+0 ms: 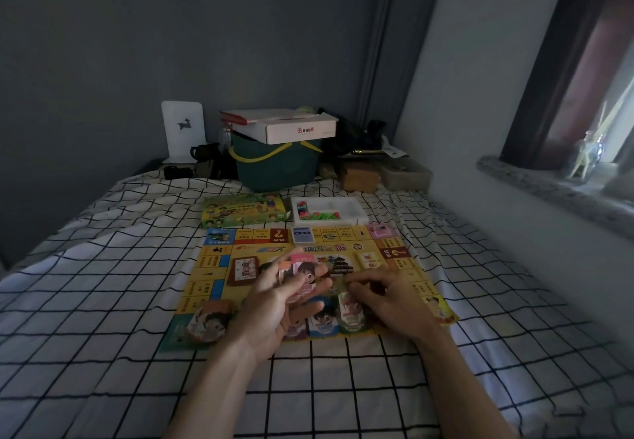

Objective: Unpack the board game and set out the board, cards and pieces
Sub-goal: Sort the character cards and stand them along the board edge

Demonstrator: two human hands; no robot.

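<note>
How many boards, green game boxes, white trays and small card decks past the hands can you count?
Boards: 1
Green game boxes: 1
White trays: 1
Small card decks: 4 (brown, blue, pink, cream)
Total: 7

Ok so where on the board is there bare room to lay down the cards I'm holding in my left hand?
Bare board shows along the right edge, between the white card stack and the corner. The left column below the brown card deck is also free. The near edge is crowded with character cards, and both hands cover the centre.
</note>
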